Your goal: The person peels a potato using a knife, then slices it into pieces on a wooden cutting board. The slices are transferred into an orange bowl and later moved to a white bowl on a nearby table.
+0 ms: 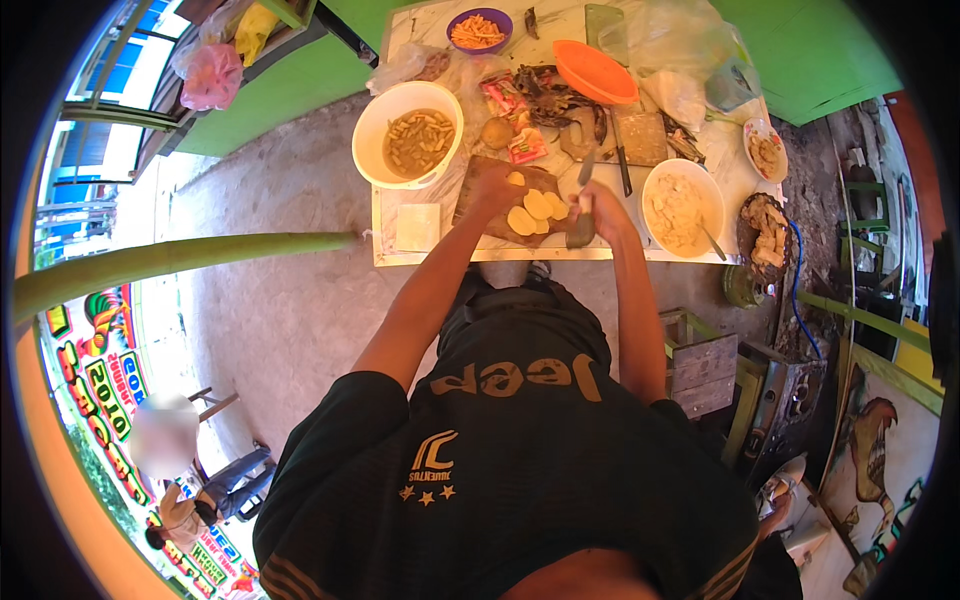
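Observation:
On a dark wooden cutting board (pixel 472 184) at the table's near edge lie several pale yellow slices (pixel 538 204) that look like potato. My left hand (pixel 501 191) rests on the board's left part, its fingers against a smaller pale piece (pixel 516 178). Just right of the board, my right hand (pixel 604 210) grips a knife (pixel 580 232). A broad dark part of it shows below the fist and a grey tapered part above; which is the blade I cannot tell. A round brownish potato (pixel 496 133) sits beyond the board.
A white basin (pixel 364 142) with cut strips in liquid stands left, a white bowl (pixel 651 225) of pale batter and spoon right. Farther back are a black-handled knife (pixel 624 169), red packets (pixel 529 146), an orange basket (pixel 596 71) and a purple bowl (pixel 507 30). A person sits lower left.

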`<action>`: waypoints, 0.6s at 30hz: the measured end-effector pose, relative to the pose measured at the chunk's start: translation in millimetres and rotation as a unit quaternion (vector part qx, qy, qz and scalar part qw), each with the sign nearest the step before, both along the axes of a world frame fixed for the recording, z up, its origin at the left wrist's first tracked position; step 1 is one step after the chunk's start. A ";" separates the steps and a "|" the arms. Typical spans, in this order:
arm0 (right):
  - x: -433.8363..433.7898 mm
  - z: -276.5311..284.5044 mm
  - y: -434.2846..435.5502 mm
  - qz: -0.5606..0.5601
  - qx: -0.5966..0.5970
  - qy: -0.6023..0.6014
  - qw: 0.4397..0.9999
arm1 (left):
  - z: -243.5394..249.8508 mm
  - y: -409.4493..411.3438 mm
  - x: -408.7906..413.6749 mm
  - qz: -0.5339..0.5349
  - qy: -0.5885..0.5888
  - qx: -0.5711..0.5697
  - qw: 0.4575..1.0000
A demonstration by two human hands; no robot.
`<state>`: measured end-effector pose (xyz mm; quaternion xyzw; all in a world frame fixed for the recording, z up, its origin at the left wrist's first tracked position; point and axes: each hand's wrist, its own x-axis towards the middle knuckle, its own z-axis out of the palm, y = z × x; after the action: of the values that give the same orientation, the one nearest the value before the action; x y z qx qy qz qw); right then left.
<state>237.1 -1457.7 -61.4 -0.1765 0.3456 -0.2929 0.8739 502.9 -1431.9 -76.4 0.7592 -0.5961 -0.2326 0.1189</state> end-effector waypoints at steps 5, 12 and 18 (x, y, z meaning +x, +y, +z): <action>2.7 -16.0 76.0 0.152 -0.112 0.070 0.979 | 11.6 42.3 4.5 0.152 0.122 -0.081 0.977; 15.2 -2.0 89.4 0.242 -0.151 0.129 0.950 | 7.1 64.1 8.7 0.164 0.142 -0.173 0.961; 10.7 -1.2 88.8 0.161 -0.148 0.133 0.967 | 12.3 64.0 7.8 0.162 0.098 -0.148 0.971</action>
<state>247.8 -1368.9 -62.6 -0.3949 0.3782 -0.1703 0.8198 510.7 -1367.9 -64.1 0.7932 -0.4782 -0.1925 0.3243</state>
